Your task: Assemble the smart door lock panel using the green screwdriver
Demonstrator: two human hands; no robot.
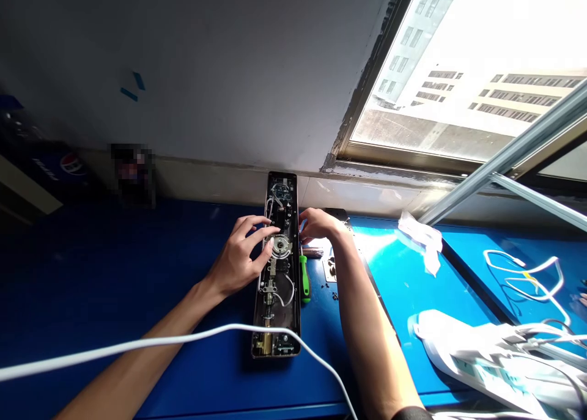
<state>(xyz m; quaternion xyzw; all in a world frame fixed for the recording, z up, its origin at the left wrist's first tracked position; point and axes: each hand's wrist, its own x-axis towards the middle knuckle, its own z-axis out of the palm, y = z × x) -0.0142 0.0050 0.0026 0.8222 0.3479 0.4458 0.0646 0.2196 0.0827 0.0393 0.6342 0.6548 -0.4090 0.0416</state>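
A long black case (292, 298), like an opened electronic door lock, lies on the blue table with its inner parts showing. Inside are a round metal ring (280, 246), a small circuit board (285, 191) and white wires. My left hand (243, 249) reaches over the case from the left, fingers apart, thumb tip close to the ring. At the right edge of the case, my right hand (320, 225) is bent with its fingers drawn together; what they hold, if anything, is hidden. Just below it lies a green-handled screwdriver (304, 279) alongside the case.
Small dark screws (335, 296) and a pale plate (329, 268) lie right of the screwdriver. A white cable (233, 327) crosses in front of the case. At right are a power strip (477, 359), a plastic bag (422, 239), a coiled cable (545, 294) and a metal bar (504, 145).
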